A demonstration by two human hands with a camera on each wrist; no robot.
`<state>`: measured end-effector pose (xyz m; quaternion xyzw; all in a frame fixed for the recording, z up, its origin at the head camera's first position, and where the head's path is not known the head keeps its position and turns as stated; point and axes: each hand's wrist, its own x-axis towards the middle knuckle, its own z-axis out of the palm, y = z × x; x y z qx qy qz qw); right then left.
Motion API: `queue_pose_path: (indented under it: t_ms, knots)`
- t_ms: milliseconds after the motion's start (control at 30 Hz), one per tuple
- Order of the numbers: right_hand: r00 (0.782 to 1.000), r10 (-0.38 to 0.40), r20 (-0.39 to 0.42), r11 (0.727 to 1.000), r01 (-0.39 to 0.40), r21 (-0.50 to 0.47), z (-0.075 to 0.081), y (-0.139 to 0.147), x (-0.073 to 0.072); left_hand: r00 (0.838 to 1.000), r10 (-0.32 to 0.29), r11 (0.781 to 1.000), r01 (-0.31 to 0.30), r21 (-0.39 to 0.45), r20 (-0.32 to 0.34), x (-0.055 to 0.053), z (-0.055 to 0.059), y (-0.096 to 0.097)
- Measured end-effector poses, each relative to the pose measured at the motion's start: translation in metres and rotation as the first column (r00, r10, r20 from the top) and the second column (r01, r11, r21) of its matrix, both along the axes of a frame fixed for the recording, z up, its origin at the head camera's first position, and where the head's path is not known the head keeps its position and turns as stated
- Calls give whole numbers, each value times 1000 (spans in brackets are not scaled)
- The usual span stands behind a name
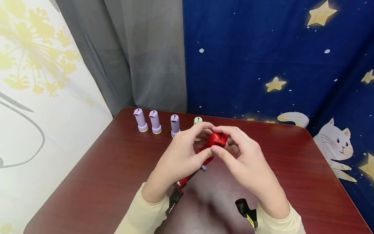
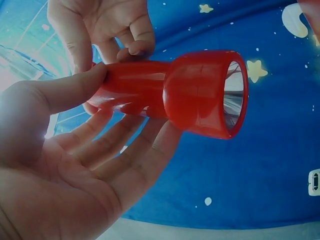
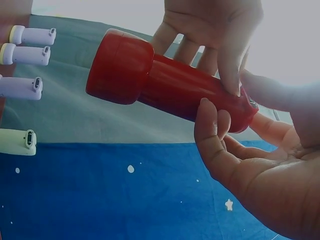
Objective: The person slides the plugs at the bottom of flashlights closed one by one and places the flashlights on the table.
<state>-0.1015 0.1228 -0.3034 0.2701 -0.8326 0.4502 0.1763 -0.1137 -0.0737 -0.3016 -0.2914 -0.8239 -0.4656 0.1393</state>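
A red flashlight (image 1: 219,139) is held up above the table by both hands. My left hand (image 1: 181,153) grips its body, thumb on one side and fingers along the other. At the tail end, the fingers of my right hand (image 1: 249,156) curl around the body, with the thumb at the end. In the left wrist view the flashlight's wide head (image 2: 197,95) and its shiny reflector point right, away from the palms. The right wrist view shows the smooth red body (image 3: 187,87) and a small metallic part (image 3: 253,103) at the tail.
Purple flashlights (image 1: 155,123) stand upright along the table's back edge, beside a pale green one (image 1: 198,119) partly behind the hands. A red and dark object (image 1: 182,182) lies on the brown table (image 1: 117,169) below the left hand. Curtains (image 1: 248,65) hang behind.
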Motion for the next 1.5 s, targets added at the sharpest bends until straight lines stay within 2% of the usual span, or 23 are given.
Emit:
queue_pose_path:
  t_ms: [300,567,767,1033,1200,1333,1433,1500]
  knots:
    - [1000,-4,-15,1000,4,8,1,2,2,1000,-8,1000,8,8,29,3,2,2]
    - [1000,-2,-30,1000,3,23,2,2,3,1000,-15,1000,15,15,23,5,2,2]
    - [999,-1,-40,999,3,33,1,1,2,1000,-13,1000,13,5,23,2,1,1]
    - [999,10,36,996,-13,89,-1,2,-9,997,-24,999,26,-22,79,-12,-8,1]
    - [992,32,122,988,-50,145,0,8,-12,991,-23,998,29,-48,131,-12,-14,1]
    - [989,11,150,980,-40,193,3,17,-15,988,-46,995,58,-84,148,-13,-15,0]
    - [989,-20,148,970,-16,241,5,25,-20,985,-24,992,44,-118,172,-12,-17,-4]
    - [988,-47,147,960,3,282,6,31,-25,983,24,989,3,-148,183,-12,-22,-8]
